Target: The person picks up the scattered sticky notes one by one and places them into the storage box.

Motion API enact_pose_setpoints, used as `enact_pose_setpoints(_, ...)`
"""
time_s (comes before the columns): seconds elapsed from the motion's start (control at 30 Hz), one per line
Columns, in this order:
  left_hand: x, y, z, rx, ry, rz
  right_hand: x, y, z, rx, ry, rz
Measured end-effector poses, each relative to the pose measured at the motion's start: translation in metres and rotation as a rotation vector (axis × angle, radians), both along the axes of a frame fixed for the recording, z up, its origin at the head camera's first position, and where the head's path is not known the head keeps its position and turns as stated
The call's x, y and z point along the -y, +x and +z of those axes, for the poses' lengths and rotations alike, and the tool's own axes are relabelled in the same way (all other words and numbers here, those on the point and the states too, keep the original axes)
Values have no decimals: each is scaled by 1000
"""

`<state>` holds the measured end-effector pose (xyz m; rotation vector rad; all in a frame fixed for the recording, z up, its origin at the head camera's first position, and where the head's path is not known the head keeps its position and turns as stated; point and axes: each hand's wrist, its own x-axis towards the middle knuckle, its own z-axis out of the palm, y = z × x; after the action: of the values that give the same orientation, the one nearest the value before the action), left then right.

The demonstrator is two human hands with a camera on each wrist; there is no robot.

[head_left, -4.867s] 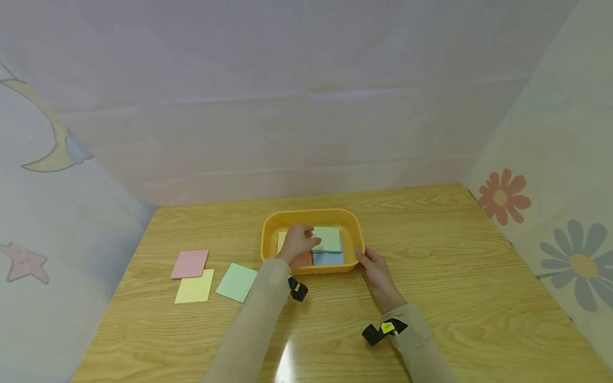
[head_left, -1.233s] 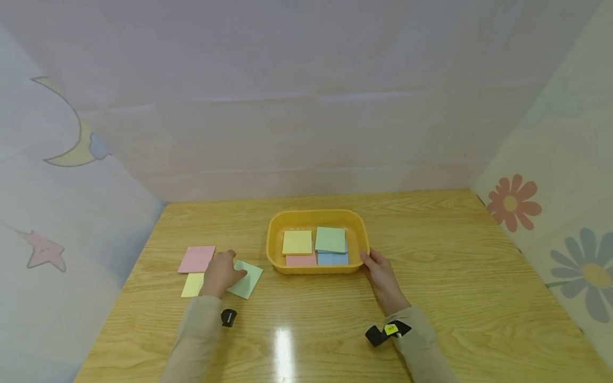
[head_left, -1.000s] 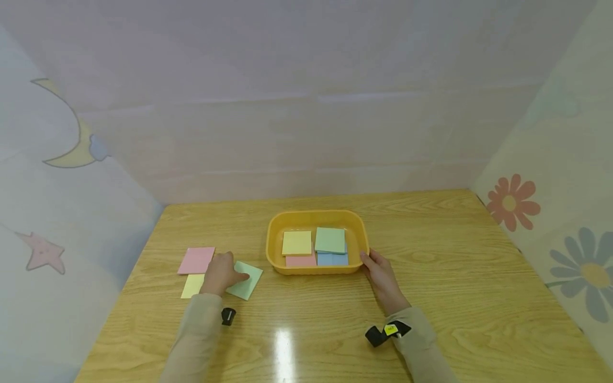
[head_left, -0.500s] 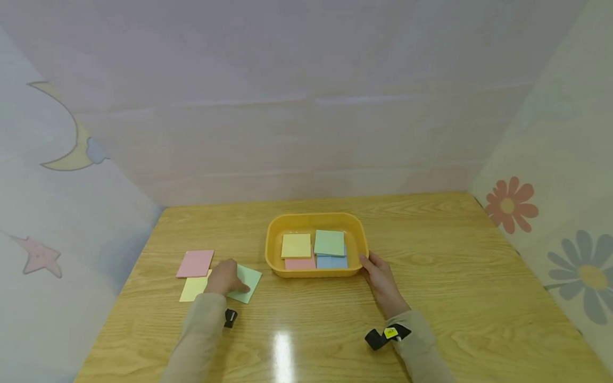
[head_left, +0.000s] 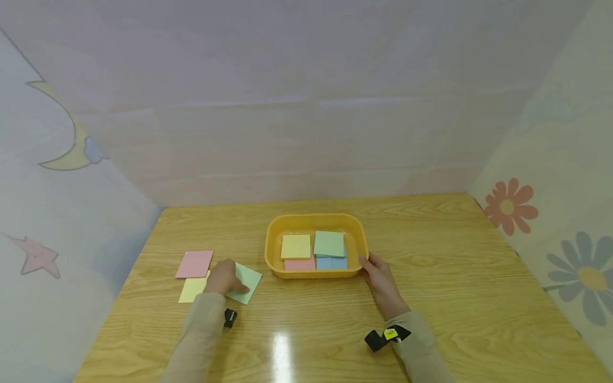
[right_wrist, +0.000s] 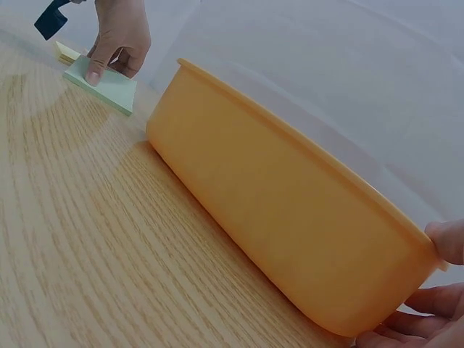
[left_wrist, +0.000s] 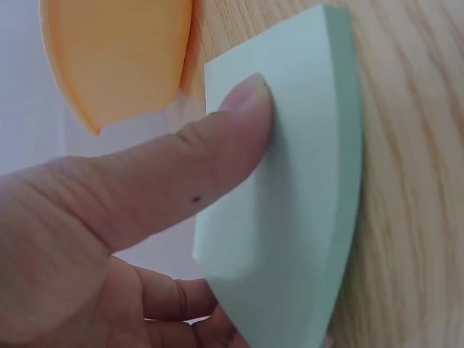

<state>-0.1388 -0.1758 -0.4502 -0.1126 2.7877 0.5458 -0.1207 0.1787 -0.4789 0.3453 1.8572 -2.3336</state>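
My left hand (head_left: 224, 278) pinches a light green sticky note pad (head_left: 251, 281) on the table, left of the yellow plastic tray (head_left: 316, 274). In the left wrist view the thumb (left_wrist: 210, 145) lies on top of the pad, with the other fingers curled at its far side, partly hidden. My right hand (head_left: 382, 282) grips the tray's near right corner. Its thumb (right_wrist: 448, 241) is on the rim and its fingers sit against the wall below. Inside the tray, a yellow pad (head_left: 296, 246) lies over a pink pad (head_left: 300, 264), and a green pad (head_left: 329, 243) over blue pads (head_left: 331, 263).
Left of my left hand, a pink sticky pad (head_left: 194, 264) overlaps a yellow one (head_left: 191, 290) on the wooden table (head_left: 431, 255). Hanging sheets printed with a moon, a star and flowers enclose the table at the back and sides.
My left hand has left the tray and moved left to the green pad, its thumb lowering onto it. The yellow pad now lies uncovered in the tray. My right hand keeps its grip.
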Motion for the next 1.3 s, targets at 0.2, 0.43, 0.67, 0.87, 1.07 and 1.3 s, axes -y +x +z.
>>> enact_pose_setpoints(0.2, 0, 1, -1, -12, -3, -15, 0, -1, 0, 4, -11, -7)
enact_pose_setpoints(0.43, -1, 3, 1, -42, -14, -28, 0, -2, -1, 12, -16, -11)
enact_pose_setpoints(0.67, 2, 2, 5, -35, 34, 1, 0, -3, -2, 18, -15, -9)
enact_pose_setpoints(0.87, 6, 1, 9, -72, 114, -4, 0, -2, -1, 5, -20, 0)
enact_pose_setpoints(1.07, 10, 0, 9, -79, 177, 3, 0, -3, -1, -10, -19, -5)
enact_pose_setpoints(1.3, 13, -1, 9, -92, 231, -4, -1, -3, 0, -5, -14, 3)
